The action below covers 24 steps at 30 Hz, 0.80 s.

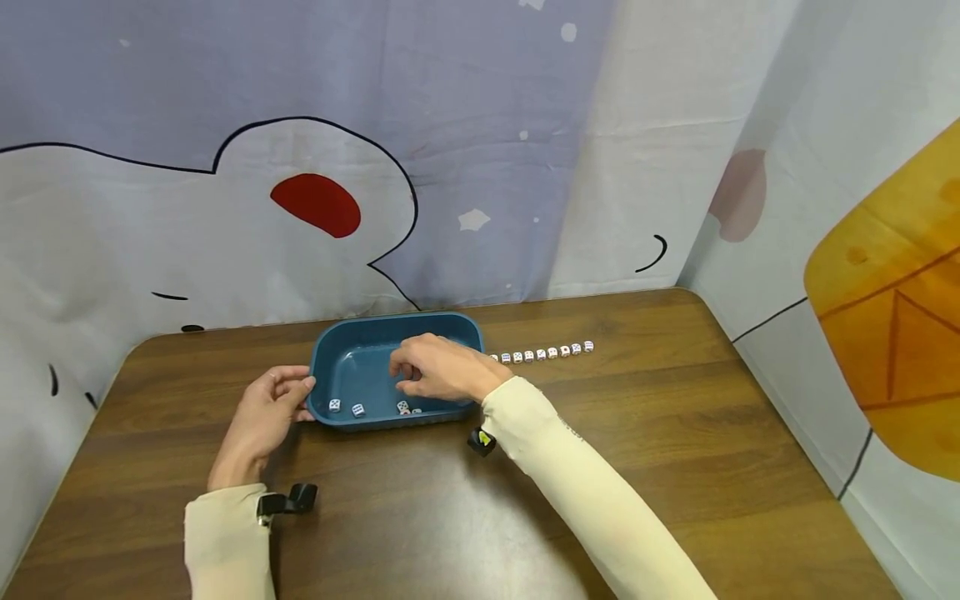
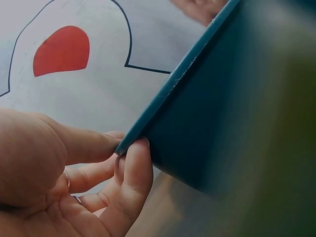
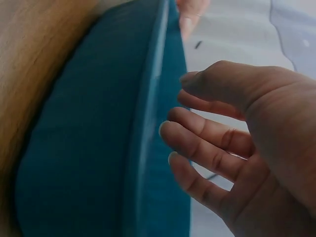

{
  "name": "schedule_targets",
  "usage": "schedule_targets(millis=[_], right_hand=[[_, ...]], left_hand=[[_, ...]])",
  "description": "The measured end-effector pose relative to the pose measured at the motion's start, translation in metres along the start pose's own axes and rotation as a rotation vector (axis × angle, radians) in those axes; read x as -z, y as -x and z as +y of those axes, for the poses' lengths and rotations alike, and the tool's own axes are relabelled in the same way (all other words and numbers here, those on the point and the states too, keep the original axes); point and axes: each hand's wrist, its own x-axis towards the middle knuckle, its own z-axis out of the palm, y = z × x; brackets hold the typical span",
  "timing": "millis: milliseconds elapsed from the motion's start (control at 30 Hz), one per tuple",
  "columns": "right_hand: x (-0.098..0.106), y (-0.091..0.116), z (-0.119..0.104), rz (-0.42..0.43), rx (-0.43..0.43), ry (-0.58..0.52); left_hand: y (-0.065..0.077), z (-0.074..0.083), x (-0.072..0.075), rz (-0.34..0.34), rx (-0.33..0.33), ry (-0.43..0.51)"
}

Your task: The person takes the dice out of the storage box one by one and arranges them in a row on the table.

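A blue rectangular plastic basin [image 1: 352, 423] rests on the table, with several white dice inside along its near side, among them one die [image 1: 334, 406] at the left and another [image 1: 357, 410] beside it. My left hand [image 1: 262, 414] pinches the basin's left rim; the left wrist view shows the thumb on one side of the rim [image 2: 170, 81] and fingers on the other. Over the basin's right half hovers my right hand [image 1: 442, 367], fingers loosely bent. In the right wrist view nothing shows between its thumb [image 3: 217, 81] and fingers.
A straight row of white dice [image 1: 541, 354] runs along the wooden table [image 1: 637, 467] to the right of the basin, partly hidden by my right wrist. Behind the table hangs a patterned curtain [image 1: 487, 158], which also covers the right side.
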Motion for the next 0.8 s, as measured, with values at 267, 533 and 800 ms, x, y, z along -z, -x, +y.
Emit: schedule_targets(millis=[267, 533, 800], right_hand=[[-0.023, -0.031, -0.011, -0.101, 0.005, 0.008], [-0.041, -0.047, -0.018, -0.139, 0.0, 0.028], [-0.045, -0.053, -0.021, -0.154, -0.011, 0.02]], left_hand=[[0.002, 0.0, 0.002, 0.003, -0.004, -0.006], [0.004, 0.0, 0.001, -0.005, -0.016, 0.005], [0.003, 0.001, -0.001, -0.01, -0.026, 0.004]])
